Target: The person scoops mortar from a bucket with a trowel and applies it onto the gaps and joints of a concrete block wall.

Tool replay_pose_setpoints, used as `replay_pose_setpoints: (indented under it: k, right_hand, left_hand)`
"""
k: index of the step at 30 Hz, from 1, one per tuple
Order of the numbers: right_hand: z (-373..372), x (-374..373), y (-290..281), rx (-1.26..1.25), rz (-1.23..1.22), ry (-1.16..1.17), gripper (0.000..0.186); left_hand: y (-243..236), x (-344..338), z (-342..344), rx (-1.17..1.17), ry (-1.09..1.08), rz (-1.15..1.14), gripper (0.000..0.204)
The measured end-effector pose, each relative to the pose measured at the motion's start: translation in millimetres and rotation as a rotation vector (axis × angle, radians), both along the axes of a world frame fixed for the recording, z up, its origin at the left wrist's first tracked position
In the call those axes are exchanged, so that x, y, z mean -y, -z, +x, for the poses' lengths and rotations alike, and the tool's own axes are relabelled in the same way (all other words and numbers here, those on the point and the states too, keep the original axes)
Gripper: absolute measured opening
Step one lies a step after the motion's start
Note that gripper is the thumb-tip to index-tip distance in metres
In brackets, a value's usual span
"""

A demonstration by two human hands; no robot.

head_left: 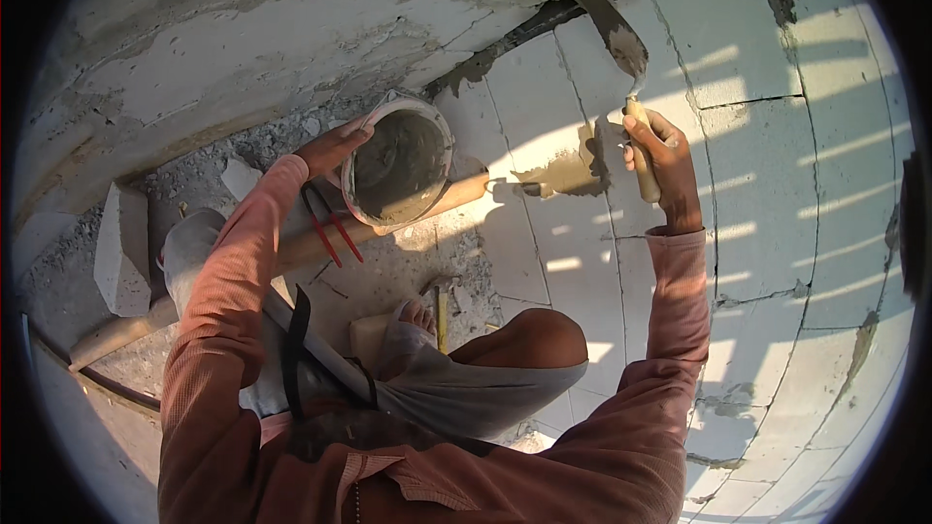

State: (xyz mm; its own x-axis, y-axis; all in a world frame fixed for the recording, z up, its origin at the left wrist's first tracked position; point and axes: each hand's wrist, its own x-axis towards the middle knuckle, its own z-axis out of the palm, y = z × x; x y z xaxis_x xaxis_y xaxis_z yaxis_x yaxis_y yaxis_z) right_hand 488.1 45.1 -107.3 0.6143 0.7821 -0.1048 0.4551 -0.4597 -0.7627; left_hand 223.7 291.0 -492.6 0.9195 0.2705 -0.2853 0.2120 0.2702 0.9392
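Currently, block surface [757, 165]: takes the whole right side, white blocks with thin dark joints, sunlight across it in stripes.
Plastered surface [243, 49]: far left, pale grey, patchy, meets the blocks along a rough dark seam.
Person: near middle, red-brown sleeves [233, 320], grey trousers [466, 398], one knee bent, bare foot [415, 315] on the ground.
Ground [388, 277]: dusty, rubble along the far edge, left of the blocks.
Wooden pole [126, 330]: slants from near left to the blocks, runs behind the bucket.
Bucket [448, 150]: left of centre, farther off than the foot, mouth facing the person, grey mortar [398, 170] inside.
Trowel [621, 44]: far side, right of the bucket, blade aimed far and slightly left, mortar on it, tip near the seam; contact, can't tell.
White block piece [124, 250]: left, beside the pole.
Mortar patch [587, 170]: damp-looking, on the blocks between bucket and right hand.
Right hand [670, 160]: fingers wrapped round the trowel's wooden handle.
Left hand [335, 147]: holding the bucket at its left rim, fingers partly hidden.
Red-handled tool [325, 241]: just left of the bucket, handles spread, type unclear.
Hammer [442, 320]: yellow handle, just right of the foot.
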Motion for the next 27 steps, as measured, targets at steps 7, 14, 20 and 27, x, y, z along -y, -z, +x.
replay_pose_setpoints:
  k: [7,14,20,27]
  right_hand:
    - [52,-15,-77,-0.267,0.118,0.093,0.025]
    - [34,-17,-74,-0.286,0.199,0.142,0.029]
    - [-8,-1,-79,-0.053,0.211,0.161,0.027]
    - [-26,-2,-77,0.142,-0.111,0.136,0.026]
  left_hand:
    - [-45,19,5,-0.035,0.03,-0.026,0.076]
    - [-35,14,2,-0.009,0.01,-0.06,0.075]
    - [-10,9,11,0.043,0.006,0.086,0.071]
    - [-24,8,1,0.061,-0.002,0.068,0.069]
